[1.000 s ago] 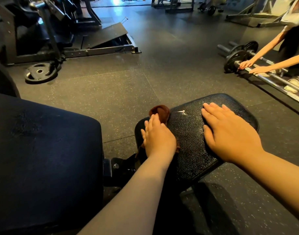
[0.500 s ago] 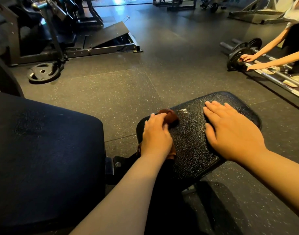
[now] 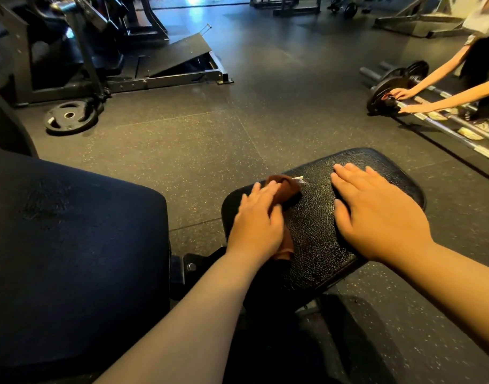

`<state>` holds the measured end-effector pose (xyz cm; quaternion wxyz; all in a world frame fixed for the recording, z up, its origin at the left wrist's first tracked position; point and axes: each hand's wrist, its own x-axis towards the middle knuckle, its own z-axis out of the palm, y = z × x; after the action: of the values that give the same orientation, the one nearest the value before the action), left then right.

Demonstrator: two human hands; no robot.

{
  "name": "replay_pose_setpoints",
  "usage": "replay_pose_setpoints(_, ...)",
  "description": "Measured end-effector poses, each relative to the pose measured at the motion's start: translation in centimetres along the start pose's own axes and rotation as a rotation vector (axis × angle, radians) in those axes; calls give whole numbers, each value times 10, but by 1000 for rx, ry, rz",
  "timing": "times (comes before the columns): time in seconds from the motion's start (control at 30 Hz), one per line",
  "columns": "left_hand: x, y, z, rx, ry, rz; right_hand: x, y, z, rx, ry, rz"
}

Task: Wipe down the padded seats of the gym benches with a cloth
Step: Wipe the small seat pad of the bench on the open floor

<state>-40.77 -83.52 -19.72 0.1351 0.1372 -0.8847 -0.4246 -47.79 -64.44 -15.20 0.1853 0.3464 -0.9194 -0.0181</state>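
A small black padded seat (image 3: 315, 234) with cracked vinyl lies in front of me, low over the floor. My left hand (image 3: 256, 225) presses a brown cloth (image 3: 285, 188) onto the seat's left part; the cloth bunches out beyond my fingers and trails under my wrist. My right hand (image 3: 376, 217) lies flat, fingers apart, on the seat's right half and holds nothing. A larger dark blue pad (image 3: 71, 239) of the bench fills the lower left.
Another person (image 3: 432, 87) at the right bends over a barbell with plates (image 3: 390, 87) on the floor. A loose weight plate (image 3: 70, 116) lies at the left by a black machine frame (image 3: 160, 67). Dark rubber flooring spreads between them.
My left hand has slid the cloth to the right and a little forward across the seat, bunching it up. My right hand has stayed flat in the same spot.
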Motion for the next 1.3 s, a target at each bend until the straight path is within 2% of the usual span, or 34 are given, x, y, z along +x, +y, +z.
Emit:
replay_pose_setpoints(0.13, 14, -19, -9, -174, 237, -478, -1, 1, 1, -4, -4, 5)
replay_pose_setpoints(0.2, 11, -12, -9, -161, 243, -585, 0, 0, 1, -6, -4, 6)
replay_pose_setpoints(0.3, 2, 13, 0, -54, 178, -447, 0, 0, 0, 3, -2, 9)
replay_pose_setpoints(0.4, -6, 31, 6, -22, 59, -95, 0, 0, -1, 3, -6, 7)
replay_pose_setpoints(0.47, 0, 25, 4, -11, -31, 31, -1, 0, -1, 3, -7, 6)
replay_pose_setpoints(0.53, 9, 12, 0, 4, 3, -99, -1, 0, -1, 5, -7, 5)
replay_pose_setpoints(0.6, 16, 4, -5, -68, 118, -362, -1, 0, -1, 6, -1, 6)
replay_pose_setpoints(0.67, 15, 6, -5, -105, 167, -479, -1, 0, 0, 6, 3, 6)
replay_pose_setpoints(0.73, 10, 18, -1, -68, 139, -435, -2, 1, 0, 8, 1, 8)
replay_pose_setpoints(0.93, 9, 24, 6, -123, -43, -124, -2, 1, -1, 21, -11, 10)
replay_pose_setpoints(1.03, 12, 16, 5, -78, 24, -217, -2, 1, -2, 19, -9, 9)
replay_pose_setpoints(1.17, 14, 13, -3, -61, 234, -601, -2, 0, -1, 22, -6, 11)
replay_pose_setpoints(1.23, 9, 22, 1, -36, 235, -563, -2, 1, 0, 25, -6, 10)
replay_pose_setpoints(1.3, 1, 36, 8, -29, 167, -398, -3, 1, 0, 23, -6, 10)
